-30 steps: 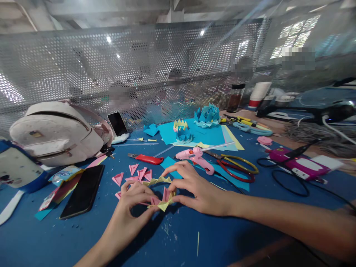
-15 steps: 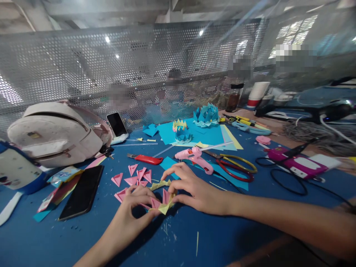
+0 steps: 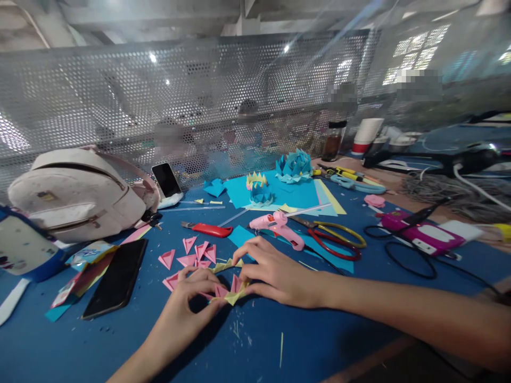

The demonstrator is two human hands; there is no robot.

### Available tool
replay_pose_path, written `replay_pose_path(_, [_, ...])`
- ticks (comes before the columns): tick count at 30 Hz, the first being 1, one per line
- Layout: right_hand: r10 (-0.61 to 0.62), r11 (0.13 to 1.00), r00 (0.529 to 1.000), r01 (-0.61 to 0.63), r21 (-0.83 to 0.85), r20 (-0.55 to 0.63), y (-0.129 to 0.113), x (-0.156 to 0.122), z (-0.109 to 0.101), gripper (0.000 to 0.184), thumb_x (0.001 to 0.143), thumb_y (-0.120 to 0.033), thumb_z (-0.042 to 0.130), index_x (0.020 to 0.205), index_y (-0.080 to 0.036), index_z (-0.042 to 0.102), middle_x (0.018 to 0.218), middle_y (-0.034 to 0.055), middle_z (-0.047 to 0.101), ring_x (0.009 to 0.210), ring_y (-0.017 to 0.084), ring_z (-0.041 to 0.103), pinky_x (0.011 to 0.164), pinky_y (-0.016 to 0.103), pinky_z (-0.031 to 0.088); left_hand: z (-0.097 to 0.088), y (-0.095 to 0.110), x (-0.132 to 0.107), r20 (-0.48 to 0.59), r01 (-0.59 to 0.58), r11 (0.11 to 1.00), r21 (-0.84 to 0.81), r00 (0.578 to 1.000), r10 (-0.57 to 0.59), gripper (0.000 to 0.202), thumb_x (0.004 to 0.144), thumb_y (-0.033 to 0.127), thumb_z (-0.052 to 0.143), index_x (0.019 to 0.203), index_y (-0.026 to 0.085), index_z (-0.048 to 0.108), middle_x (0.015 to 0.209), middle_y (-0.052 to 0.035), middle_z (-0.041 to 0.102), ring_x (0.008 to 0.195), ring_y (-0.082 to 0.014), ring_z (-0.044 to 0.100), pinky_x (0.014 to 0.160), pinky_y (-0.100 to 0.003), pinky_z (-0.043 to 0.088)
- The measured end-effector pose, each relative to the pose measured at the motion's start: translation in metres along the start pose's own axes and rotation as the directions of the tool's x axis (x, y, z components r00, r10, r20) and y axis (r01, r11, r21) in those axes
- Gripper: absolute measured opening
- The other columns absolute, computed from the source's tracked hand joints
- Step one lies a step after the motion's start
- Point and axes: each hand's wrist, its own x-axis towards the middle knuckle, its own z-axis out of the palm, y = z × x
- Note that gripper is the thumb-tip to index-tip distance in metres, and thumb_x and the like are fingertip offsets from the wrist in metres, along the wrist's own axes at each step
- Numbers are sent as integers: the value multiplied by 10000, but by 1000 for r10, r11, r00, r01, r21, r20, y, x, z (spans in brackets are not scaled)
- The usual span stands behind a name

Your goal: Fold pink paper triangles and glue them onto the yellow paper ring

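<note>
A ring of folded yellow paper (image 3: 232, 298) with pink folded triangles standing along its near side is between my hands, low over the blue table. My left hand (image 3: 195, 292) pinches its left side, thumb in front and fingers behind. On the right, my right hand (image 3: 265, 274) grips the ring between thumb and fingers. Loose pink paper triangles (image 3: 187, 260) lie just beyond my left hand. Behind my right hand rests a pink glue gun (image 3: 279, 227) with a clear stick in it. A red utility knife (image 3: 209, 230) lies to its left.
Red-and-yellow-handled scissors (image 3: 335, 242) lie right of the glue gun. Paper flowers (image 3: 294, 166) stand on blue sheets (image 3: 239, 194) at the back. A backpack (image 3: 75, 191) and a phone (image 3: 115, 279) are at left; a magenta device (image 3: 425, 234) with cables sits at right.
Both hands keep their grip on the paper ring, which tilts very slightly. The whole view has shifted a little; nothing else has visibly moved.
</note>
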Motion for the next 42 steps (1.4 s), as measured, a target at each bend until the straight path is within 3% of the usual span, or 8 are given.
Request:
replay_pose_path(5, [-48, 997, 999, 49, -61, 23, 4, -1, 2, 165, 989, -294, 574, 1044, -196, 695, 1260, 91, 560, 1191, 236, 414, 1057, 432, 343, 4, -3, 0, -16, -18, 991, 130, 1000, 20, 139, 921, 211, 627, 860, 270, 738, 834, 25, 719, 810, -173, 681, 965, -429, 397])
replay_pose_path(9, [-62, 995, 998, 62, -73, 1, 8, -1, 6, 151, 991, -266, 570, 1024, -201, 703, 1235, 83, 580, 1184, 229, 435, 1038, 413, 351, 6, -5, -1, 13, -22, 991, 134, 1000, 20, 115, 880, 176, 677, 857, 277, 729, 847, 33, 719, 834, -179, 680, 995, -449, 355])
replay_pose_path(13, [-69, 991, 997, 66, -115, -18, 10, 0, 11, 143, 984, -272, 586, 986, -192, 705, 1212, 73, 607, 1163, 223, 453, 1015, 396, 369, 9, -5, -2, -25, -46, 985, 165, 998, 50, 67, 809, 219, 773, 819, 265, 725, 836, 34, 726, 826, -188, 681, 980, -443, 366])
replay_pose_path(16, [-70, 990, 997, 67, -124, -19, 9, 0, 12, 143, 982, -269, 590, 974, -188, 707, 1215, 69, 610, 1158, 217, 452, 1019, 394, 376, 11, -4, -2, -30, -37, 980, 195, 999, 44, 62, 838, 226, 741, 789, 260, 725, 821, 34, 726, 826, -185, 675, 950, -431, 370])
replay_pose_path(30, [-42, 997, 999, 40, -59, -32, 7, 0, 13, 110, 964, -240, 613, 947, -179, 703, 1199, 63, 601, 1153, 228, 456, 1014, 409, 382, 11, -2, -1, -13, 10, 995, 96, 1000, -8, 125, 891, 224, 645, 782, 239, 703, 815, 20, 706, 806, -190, 659, 931, -438, 393])
replay_pose_path(35, [-13, 1000, 998, 13, 1, -63, 5, -1, 9, 112, 967, -228, 605, 981, -170, 701, 1206, 79, 581, 1145, 210, 455, 1041, 394, 380, 12, -9, -2, -32, 52, 998, 21, 998, -51, 96, 893, 214, 661, 812, 248, 700, 867, 10, 727, 889, -220, 659, 965, -474, 347])
replay_pose_path(42, [-14, 990, 996, 25, 138, -83, 6, -2, 16, 107, 939, -248, 651, 986, -181, 720, 1210, 81, 585, 1165, 219, 448, 1046, 405, 382, 14, -6, -3, -41, 36, 999, 22, 999, -35, 57, 891, 257, 692, 841, 273, 713, 842, 29, 712, 841, -200, 640, 984, -459, 251])
